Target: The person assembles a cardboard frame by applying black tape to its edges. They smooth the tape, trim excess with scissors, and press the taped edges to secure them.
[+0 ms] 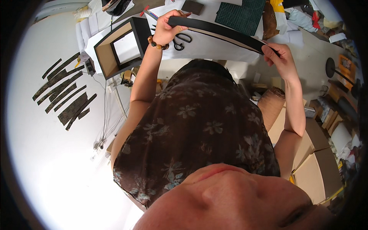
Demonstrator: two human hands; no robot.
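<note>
In left hand (pixel 168 28) and right hand (pixel 279 61), pinched near both ends: black strip (pixel 218 30), raised over table (pixel 214 50). Could slip or bow, perhaps, from uneven grip; could snag on scissors (pixel 182 41), near left hand, if lowered carelessly.

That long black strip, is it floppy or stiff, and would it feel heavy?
The strip is probably fairly stiff: it spans from the left hand to the right hand without clearly drooping, though the wide view bends edges, so I can't be sure. It's likely light for its length, since it looks thin and is held just near its ends.
</note>
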